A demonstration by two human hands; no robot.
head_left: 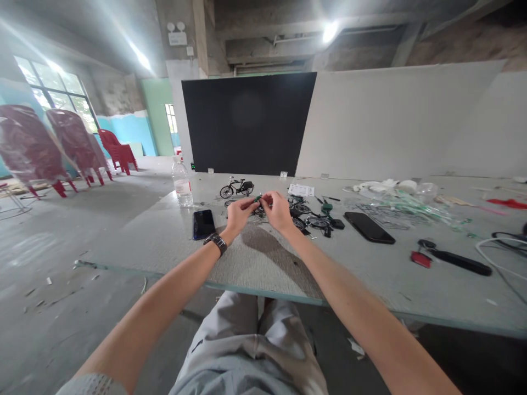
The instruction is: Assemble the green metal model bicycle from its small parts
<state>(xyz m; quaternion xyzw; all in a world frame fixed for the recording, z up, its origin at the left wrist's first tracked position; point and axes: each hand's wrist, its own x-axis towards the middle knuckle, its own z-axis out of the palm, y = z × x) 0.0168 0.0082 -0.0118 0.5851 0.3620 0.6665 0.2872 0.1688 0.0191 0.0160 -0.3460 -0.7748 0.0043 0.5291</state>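
Above the middle of the table my left hand (240,213) and my right hand (276,208) come together, fingertips pinched. Between them is a small green piece (258,198), too small to name exactly; the left fingers close on it and the right fingertips meet its other side. Just behind stands an assembled black model bicycle (236,188), upright. To the right of my right hand lie several black and green model bicycle parts (317,219), some with wheels. More small parts lie partly hidden behind my hands.
A water bottle (181,184) and a phone (203,224) are on the left. On the right lie another phone (369,227), a black key fob strap (463,262) and plastic wrappings (411,197). A printed paper (301,190) lies behind the parts. A black panel (249,126) stands behind.
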